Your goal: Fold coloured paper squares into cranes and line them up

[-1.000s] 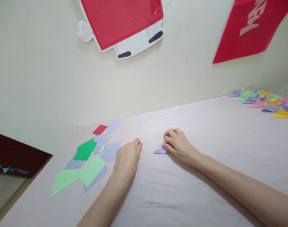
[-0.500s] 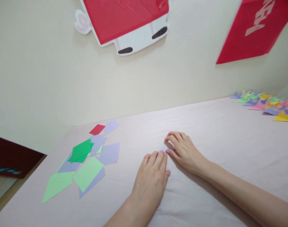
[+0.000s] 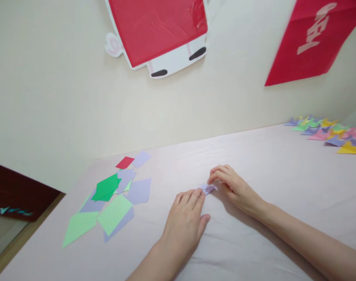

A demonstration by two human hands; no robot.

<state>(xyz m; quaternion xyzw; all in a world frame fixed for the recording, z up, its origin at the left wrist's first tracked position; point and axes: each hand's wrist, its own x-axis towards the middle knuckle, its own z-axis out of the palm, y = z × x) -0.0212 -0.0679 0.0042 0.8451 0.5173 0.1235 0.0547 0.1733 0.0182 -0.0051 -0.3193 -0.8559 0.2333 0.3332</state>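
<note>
Paper this small and folded, the lilac piece looks light and easily creased: my right hand pinches its edge, my open left hand pins its near corner.

One head-worn view, from above the near edge of the table, facing forward and down toward the wall, frame tilted, left hand and right hand close below
</note>
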